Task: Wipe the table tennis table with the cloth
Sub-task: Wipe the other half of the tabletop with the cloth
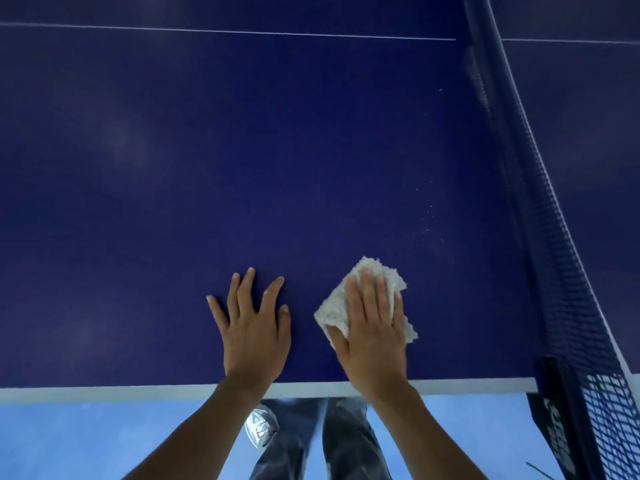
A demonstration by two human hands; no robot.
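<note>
The dark blue table tennis table (242, 168) fills most of the head view, with its white side line running along the near edge. A white, fluffy cloth (334, 311) lies flat on the table near that edge. My right hand (374, 327) presses down on the cloth with straight fingers, covering its middle. My left hand (252, 327) rests flat on the bare table just left of the cloth, fingers spread, holding nothing. A few pale specks dot the surface beyond the cloth.
The net (554, 237) runs along the right side, from the far edge to its clamp post (557, 410) at the near corner. A thin white centre line (225, 31) crosses the far part. Below the edge lie a light blue floor (86, 441) and my legs.
</note>
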